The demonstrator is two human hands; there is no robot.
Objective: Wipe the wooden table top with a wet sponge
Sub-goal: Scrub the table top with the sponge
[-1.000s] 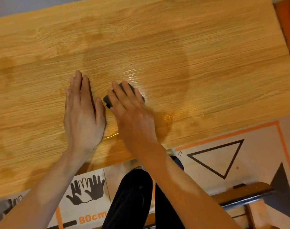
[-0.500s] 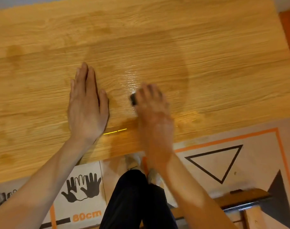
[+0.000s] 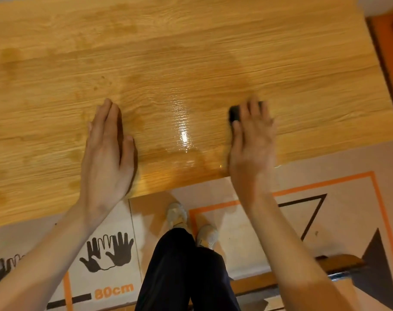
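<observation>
Now the right hand [image 3: 251, 142] presses flat on the dark sponge [image 3: 234, 114] near the desk's [image 3: 303, 75] front right part, to spread water. Left hand [image 3: 107, 151] lies open and flat, probably steadying the body.

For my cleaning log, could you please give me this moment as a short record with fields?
surface: wooden table top, darker damp patches, glossy wet streak near the front edge
tool: dark sponge, mostly hidden under the fingers
right hand: pressed flat on the sponge, blurred
left hand: flat on the table, palm down, holding nothing
floor: mat with printed hand outlines, a triangle and "80cm"
</observation>
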